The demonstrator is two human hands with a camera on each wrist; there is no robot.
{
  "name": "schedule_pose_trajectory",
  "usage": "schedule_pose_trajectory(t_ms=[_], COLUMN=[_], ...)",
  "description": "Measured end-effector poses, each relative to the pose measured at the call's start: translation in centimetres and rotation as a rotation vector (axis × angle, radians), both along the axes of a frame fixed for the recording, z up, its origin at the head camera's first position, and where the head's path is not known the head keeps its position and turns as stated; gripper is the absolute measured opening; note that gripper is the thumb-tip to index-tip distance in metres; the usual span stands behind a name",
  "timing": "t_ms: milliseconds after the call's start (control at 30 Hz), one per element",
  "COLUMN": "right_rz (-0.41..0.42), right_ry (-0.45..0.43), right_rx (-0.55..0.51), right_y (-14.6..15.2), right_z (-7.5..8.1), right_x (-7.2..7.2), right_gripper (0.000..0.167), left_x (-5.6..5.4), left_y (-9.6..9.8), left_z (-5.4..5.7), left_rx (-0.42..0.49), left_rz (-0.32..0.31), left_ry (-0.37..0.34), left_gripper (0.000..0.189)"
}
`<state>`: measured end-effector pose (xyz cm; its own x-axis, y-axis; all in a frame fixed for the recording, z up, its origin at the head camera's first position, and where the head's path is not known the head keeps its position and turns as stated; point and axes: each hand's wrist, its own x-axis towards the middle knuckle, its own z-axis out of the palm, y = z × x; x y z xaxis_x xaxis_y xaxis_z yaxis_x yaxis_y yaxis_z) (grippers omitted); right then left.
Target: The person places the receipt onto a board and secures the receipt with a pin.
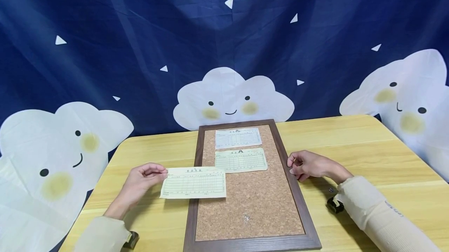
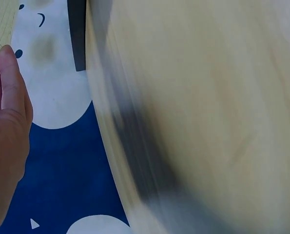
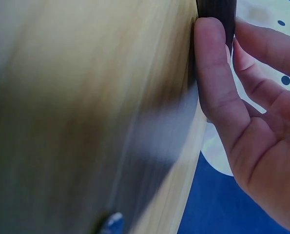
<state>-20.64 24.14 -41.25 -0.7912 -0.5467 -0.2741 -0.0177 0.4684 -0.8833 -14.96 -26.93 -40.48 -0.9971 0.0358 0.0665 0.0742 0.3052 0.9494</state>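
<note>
A cork board (image 1: 252, 205) in a dark brown wooden frame lies on the table. Two printed paper forms are on it: a white one (image 1: 238, 139) near the top and a pale yellow one (image 1: 245, 162) below, each with a small dark spot at its upper edge. My left hand (image 1: 142, 181) pinches another pale yellow form (image 1: 194, 185) by its left side, holding it above the board's left edge. At the board's right edge, my right hand (image 1: 310, 165) grips the frame (image 3: 217, 10) between thumb and forefinger. The left wrist view shows the left fingers (image 2: 10, 83) pinched together.
The light wooden table (image 1: 350, 142) extends on both sides of the board. A small shiny object (image 3: 113, 223) sits on it near the right wrist. Behind hangs a dark blue curtain (image 1: 196, 41) with smiling clouds.
</note>
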Motion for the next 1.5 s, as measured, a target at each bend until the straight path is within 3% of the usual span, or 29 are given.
schedule_pose_trajectory(t_ms=[900, 1500], right_rz=[-0.020, -0.001], right_ry=[0.056, 0.075], right_rx=[-0.010, -0.092], right_y=[-0.5, -2.3], right_z=[0.4, 1.1], right_x=[0.0, 0.8], right_gripper=[0.007, 0.009], left_x=[-0.1, -0.1], left_y=[2.1, 3.5], left_z=[0.3, 0.1], left_rx=[0.053, 0.097], left_rz=[0.000, 0.016], left_ry=[-0.007, -0.033], left_gripper=[0.026, 0.027])
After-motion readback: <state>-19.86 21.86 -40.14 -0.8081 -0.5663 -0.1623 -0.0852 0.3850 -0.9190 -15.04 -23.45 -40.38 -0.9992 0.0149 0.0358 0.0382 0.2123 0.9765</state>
